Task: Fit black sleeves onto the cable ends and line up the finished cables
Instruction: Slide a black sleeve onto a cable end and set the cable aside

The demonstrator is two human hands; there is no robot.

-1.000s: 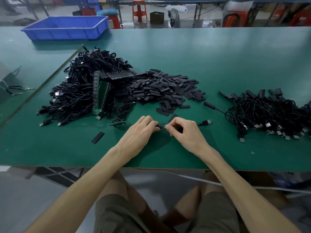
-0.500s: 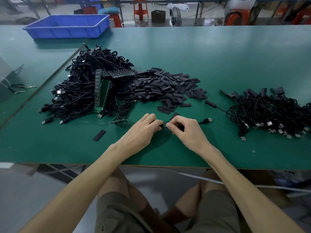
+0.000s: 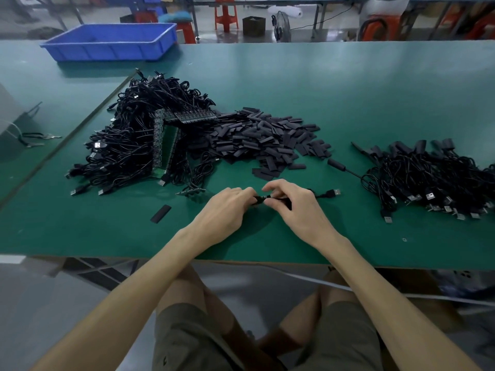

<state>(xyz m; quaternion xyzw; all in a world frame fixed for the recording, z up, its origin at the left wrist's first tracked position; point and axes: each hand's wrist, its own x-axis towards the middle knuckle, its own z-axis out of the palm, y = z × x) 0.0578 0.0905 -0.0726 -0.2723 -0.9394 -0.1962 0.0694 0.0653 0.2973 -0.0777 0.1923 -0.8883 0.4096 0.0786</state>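
My left hand (image 3: pixel 226 210) and my right hand (image 3: pixel 297 210) meet near the front of the green table (image 3: pixel 348 89), fingertips pinched together on a black sleeve (image 3: pixel 261 198) and a cable end. That cable's USB plug (image 3: pixel 334 193) sticks out to the right of my right hand. A big tangle of black cables (image 3: pixel 134 145) with green circuit boards lies at the left. A heap of loose black sleeves (image 3: pixel 267 140) sits in the middle. The pile of sleeved cables (image 3: pixel 428 178) lies at the right.
One stray sleeve (image 3: pixel 160 213) lies on the table left of my hands. A blue plastic bin (image 3: pixel 112 41) stands at the far left corner. Pliers (image 3: pixel 34 139) rest at the left on a lower surface. Stools and a fan stand beyond the table.
My hands stay in the same place, fingers working slightly at the sleeve and cable end between them. The view has shifted a little; the piles have not moved.
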